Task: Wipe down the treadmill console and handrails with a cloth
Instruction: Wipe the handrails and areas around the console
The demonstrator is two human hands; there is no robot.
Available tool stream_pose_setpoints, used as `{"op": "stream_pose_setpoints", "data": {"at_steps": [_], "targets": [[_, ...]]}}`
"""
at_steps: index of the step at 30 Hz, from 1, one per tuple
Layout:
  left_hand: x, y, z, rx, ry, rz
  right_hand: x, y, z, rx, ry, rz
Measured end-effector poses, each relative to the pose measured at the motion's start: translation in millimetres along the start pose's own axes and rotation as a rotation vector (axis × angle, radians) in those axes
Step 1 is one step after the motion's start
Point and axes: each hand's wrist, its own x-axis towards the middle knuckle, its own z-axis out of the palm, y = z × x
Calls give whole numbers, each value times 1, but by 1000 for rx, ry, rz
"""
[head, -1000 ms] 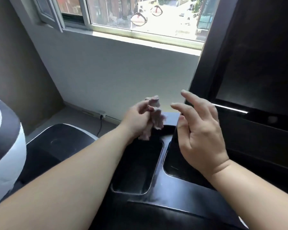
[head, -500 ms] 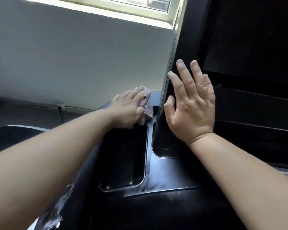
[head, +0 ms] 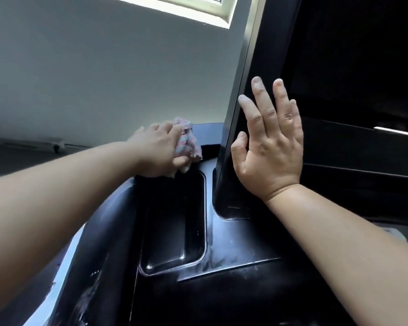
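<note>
The cloth (head: 186,140) is a small bunched wad, pink with pale blue. It sits at the far end of the treadmill console (head: 233,290), on the ledge just beyond the recessed tray (head: 174,231). The wad stands taller than it is wide. Its long axis runs from the top, which pokes up past the knuckles, down and slightly right to a ragged corner that touches the black surface.

The left hand (head: 156,151) grips the cloth with its fingers curled over the top and the thumb tucked beneath, and it presses the cloth onto the console. The right hand (head: 271,151) lies flat against the upright screen panel (head: 257,90). Its fingers (head: 259,100) are straight, point up and are only slightly parted, and the thumb rests along the panel's left edge.

The tray is a long rounded rectangle that runs away from the person toward the cloth. The panel rises to the right of it and leans a little to the right as it goes up.

The console is glossy black, with pale dusty streaks on the flat strip between tray and panel. A silver trim line (head: 68,255) shows on its left flank.

Beyond the console is a plain grey-white wall (head: 104,74) with a bright window frame (head: 224,12) at the top. A dark floor (head: 21,158) lies below it on the left. A small fitting (head: 57,147) low on the wall is too blurred to make out.
</note>
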Motion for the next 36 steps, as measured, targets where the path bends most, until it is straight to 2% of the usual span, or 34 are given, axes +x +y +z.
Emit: {"op": "stream_pose_setpoints", "data": {"at_steps": [3,7,9,11,14,19,24,27,30,32,34,36], "targets": [[6,5,-6,-6,-28,-61,1,1,0,-6,10,-5],[50,40,-28,-41,-101,166,0,2,1,5,20,-13],[58,48,-29,-106,-127,145,0,1,1,4,25,-13],[51,48,-25,-172,-110,31,0,1,1,10,30,-12],[29,33,-16,-153,6,-160,-1,1,0,10,24,-10],[-37,-7,-12,-258,-62,-487,-2,3,0,29,12,-4],[-88,-6,3,-100,-23,-675,-1,1,-4,46,-23,0],[-81,-1,4,-165,45,-618,-3,-4,-8,131,-77,0],[-47,5,-6,-221,44,-315,-11,-13,-10,179,-112,-137],[-19,13,-12,-194,13,-176,-13,-18,-7,174,-104,-196],[4,16,-15,-207,-33,-172,-13,-20,-3,136,-101,-209],[15,15,-21,-320,-91,-239,-12,-21,-1,80,-113,-226]]}}
